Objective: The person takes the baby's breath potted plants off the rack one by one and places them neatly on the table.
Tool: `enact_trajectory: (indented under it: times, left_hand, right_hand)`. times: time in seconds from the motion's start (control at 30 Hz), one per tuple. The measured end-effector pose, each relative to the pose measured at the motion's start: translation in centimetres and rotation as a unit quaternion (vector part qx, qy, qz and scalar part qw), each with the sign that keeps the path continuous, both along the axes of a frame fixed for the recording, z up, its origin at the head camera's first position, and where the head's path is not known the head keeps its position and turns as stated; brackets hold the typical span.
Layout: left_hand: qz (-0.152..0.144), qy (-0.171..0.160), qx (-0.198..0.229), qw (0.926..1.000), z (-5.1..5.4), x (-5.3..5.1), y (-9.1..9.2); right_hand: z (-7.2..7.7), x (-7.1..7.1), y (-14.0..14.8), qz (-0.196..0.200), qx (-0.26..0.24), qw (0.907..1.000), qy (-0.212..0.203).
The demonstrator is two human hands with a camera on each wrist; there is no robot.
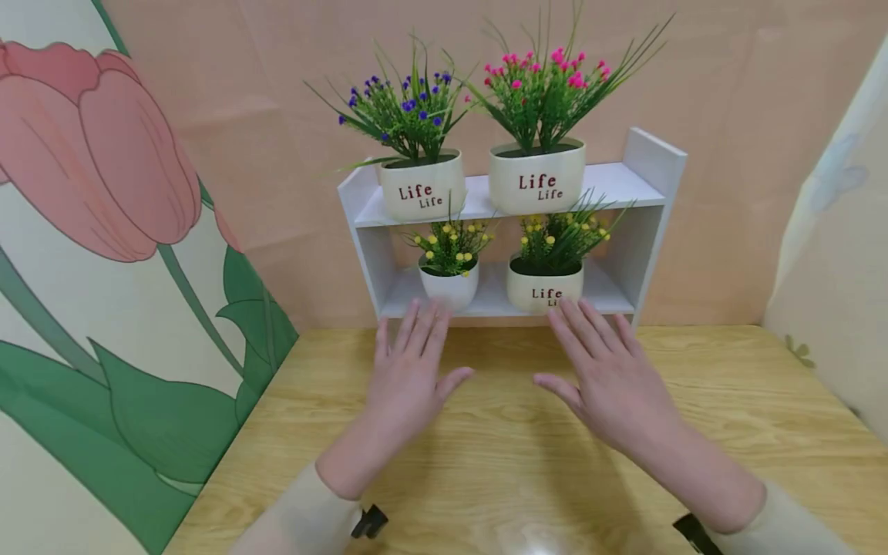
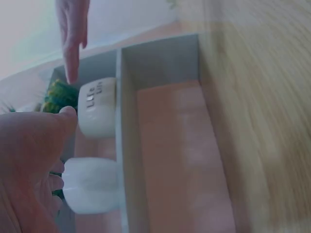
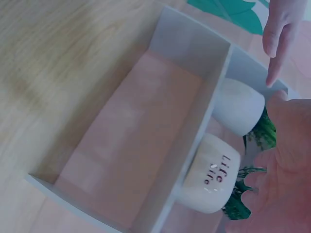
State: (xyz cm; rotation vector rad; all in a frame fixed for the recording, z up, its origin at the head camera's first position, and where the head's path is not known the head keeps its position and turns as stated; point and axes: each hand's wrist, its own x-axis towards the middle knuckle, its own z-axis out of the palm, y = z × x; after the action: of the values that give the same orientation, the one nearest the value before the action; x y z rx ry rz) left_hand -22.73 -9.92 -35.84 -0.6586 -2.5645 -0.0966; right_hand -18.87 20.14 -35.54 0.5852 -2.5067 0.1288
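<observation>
Both hands are held palm down in the air before a white shelf [image 1: 655, 223], fingers spread and straight, nothing in them. My left hand [image 1: 409, 378] is in front of the plain white pot [image 1: 449, 290] on the middle board; my right hand [image 1: 613, 378] is in front of the oval "Life" pot [image 1: 530, 289] beside it. Both pots hold yellow flowers. In the left wrist view the left hand [image 2: 34, 160] shows near the white pot [image 2: 92, 185]. The right wrist view has the right hand [image 3: 277, 179] near the "Life" pot [image 3: 211, 174].
On the top board stand a "Life" pot with purple flowers [image 1: 423, 189] and a larger one with pink flowers [image 1: 537, 181]. Below the middle board is an open compartment [image 2: 180, 155]. A wooden table [image 1: 486, 462] lies under the hands; a tulip-printed panel [image 1: 104, 154] is at left.
</observation>
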Motion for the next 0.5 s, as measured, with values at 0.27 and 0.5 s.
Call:
enact_trajectory:
  times: [0.27,0.5]
  left_hand:
    - [0.007,0.023,0.031,0.9992,1.7,-0.2,-2.1]
    - [0.012,0.051,0.044,0.9977,3.4,-0.6,-3.6]
  right_hand:
    - [2.3,0.3,-0.1,0.007,0.001,0.9999,0.013]
    - [4.5,0.6,0.2,0.01,0.006,0.9996,0.026]
